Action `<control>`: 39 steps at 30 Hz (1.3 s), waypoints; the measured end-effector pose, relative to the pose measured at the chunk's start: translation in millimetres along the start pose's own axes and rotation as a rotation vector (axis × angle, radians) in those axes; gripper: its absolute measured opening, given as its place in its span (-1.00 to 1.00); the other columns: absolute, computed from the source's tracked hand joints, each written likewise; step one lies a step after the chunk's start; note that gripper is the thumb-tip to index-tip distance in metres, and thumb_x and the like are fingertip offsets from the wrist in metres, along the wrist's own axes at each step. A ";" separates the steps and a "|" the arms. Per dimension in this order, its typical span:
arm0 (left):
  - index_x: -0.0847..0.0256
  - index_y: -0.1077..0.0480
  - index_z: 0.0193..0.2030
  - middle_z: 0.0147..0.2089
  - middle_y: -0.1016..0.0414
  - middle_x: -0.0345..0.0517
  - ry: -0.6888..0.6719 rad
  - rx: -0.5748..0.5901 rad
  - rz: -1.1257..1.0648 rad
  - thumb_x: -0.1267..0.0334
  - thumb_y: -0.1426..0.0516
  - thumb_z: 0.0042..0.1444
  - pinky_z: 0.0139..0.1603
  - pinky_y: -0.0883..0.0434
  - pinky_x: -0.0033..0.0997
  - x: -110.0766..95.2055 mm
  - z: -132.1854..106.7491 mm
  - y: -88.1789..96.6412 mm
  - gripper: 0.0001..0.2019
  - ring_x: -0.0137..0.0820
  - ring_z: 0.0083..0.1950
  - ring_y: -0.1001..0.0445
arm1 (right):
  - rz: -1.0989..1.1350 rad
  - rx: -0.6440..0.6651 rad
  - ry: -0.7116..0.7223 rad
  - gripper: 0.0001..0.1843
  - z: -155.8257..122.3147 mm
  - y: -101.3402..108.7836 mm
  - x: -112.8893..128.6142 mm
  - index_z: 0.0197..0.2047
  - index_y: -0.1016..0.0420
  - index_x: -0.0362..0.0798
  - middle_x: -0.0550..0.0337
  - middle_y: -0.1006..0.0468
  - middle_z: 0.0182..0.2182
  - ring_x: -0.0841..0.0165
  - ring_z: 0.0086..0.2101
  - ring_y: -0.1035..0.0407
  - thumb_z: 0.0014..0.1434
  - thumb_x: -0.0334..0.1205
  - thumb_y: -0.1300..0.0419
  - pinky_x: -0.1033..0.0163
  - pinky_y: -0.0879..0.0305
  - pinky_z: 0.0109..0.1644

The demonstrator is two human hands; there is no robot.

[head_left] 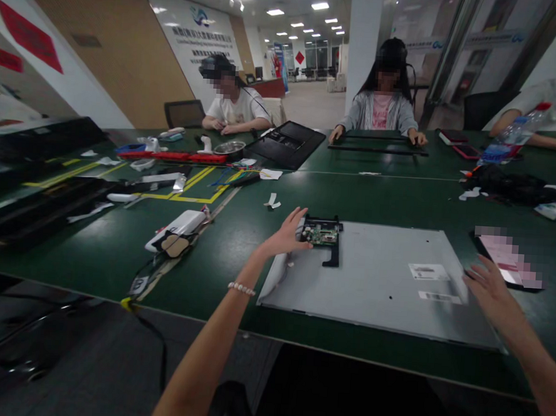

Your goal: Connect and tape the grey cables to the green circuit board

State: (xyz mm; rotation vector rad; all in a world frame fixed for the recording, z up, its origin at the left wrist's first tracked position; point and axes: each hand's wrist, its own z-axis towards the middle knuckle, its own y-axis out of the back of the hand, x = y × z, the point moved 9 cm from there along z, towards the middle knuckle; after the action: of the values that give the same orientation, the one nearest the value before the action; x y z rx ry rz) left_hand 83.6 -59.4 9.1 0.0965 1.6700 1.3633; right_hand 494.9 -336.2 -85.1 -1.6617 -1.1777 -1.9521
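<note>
A silver-grey flat display panel [368, 276] lies on the green table in front of me, with white labels on its right part. At its upper left is a green circuit board [324, 236] in a black plastic bracket [332, 256]. My left hand [289, 234] has thumb and fingers around the left end of this bracket. Over the panel's right edge, my right hand [492, 287] hovers with its fingers apart and nothing in them; whether a fingertip touches the edge I cannot tell. A phone [508, 260] lies just beyond the right hand.
A white power pack [176, 232] with cables is to the left, near long black frames [37, 209]. Across the table, one person holds a thin black frame [378, 144]; another sits by a black panel [286, 144]. A plastic bottle [503, 143] stands at right.
</note>
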 end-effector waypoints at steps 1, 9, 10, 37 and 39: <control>0.31 0.16 0.47 0.52 0.27 0.21 -0.027 0.058 0.007 0.06 -0.32 -0.14 0.47 0.16 -0.11 0.5 6.1 -3.0 0.10 -0.05 0.52 0.33 | -0.072 -0.002 0.050 -0.08 -0.4 -2.7 1.7 0.44 0.06 0.03 -0.13 -0.18 0.33 -0.01 0.27 -0.16 0.13 0.14 -0.18 -0.07 -0.18 0.29; 0.28 0.10 0.46 0.43 -0.05 0.21 -0.079 0.144 -0.033 0.09 -0.32 -0.16 0.43 -0.01 -0.03 9.9 19.3 -17.3 0.07 -0.03 0.42 -0.09 | -0.551 -0.030 0.429 -0.20 -16.0 -23.1 25.4 0.42 0.01 -0.14 -0.20 -0.21 0.30 -0.07 0.25 -0.14 0.24 0.08 -0.05 -0.20 -0.09 0.31; 0.27 0.08 0.45 0.43 -0.06 0.21 -0.095 0.132 -0.036 0.10 -0.32 -0.15 0.42 -0.02 -0.03 5.6 18.1 -20.5 0.06 -0.02 0.41 -0.09 | -0.563 -0.031 0.454 -0.21 -17.3 -24.3 27.4 0.42 0.01 -0.14 -0.20 -0.21 0.29 -0.07 0.25 -0.14 0.24 0.08 -0.04 -0.19 -0.10 0.31; 0.29 -0.05 0.39 0.42 -0.10 0.28 -0.058 -0.051 0.202 0.04 -0.17 0.14 0.39 0.00 0.06 -115.4 -34.5 -120.7 -0.26 0.01 0.45 -0.02 | -0.567 -0.027 0.548 -0.25 -25.0 -21.4 39.4 0.41 -0.01 -0.11 -0.15 -0.18 0.32 -0.02 0.28 -0.08 0.23 -0.06 -0.07 -0.24 -0.07 0.30; 0.25 -0.05 0.39 0.42 -0.11 0.24 -0.073 -0.040 0.186 0.04 -0.20 0.12 0.39 -0.01 0.04 -115.8 -34.6 -118.1 -0.24 0.00 0.44 -0.05 | -0.582 -0.045 0.552 -0.28 -26.2 -20.8 40.8 0.40 -0.05 -0.11 -0.15 -0.16 0.32 -0.02 0.30 -0.05 0.24 -0.05 -0.05 -0.25 -0.05 0.30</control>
State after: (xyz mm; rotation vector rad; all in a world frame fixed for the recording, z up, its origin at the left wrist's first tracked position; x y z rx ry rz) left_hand 179.3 -196.0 -17.9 0.2813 1.6034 1.5127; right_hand 451.9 -332.5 -54.8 -0.7258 -1.4793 -2.5531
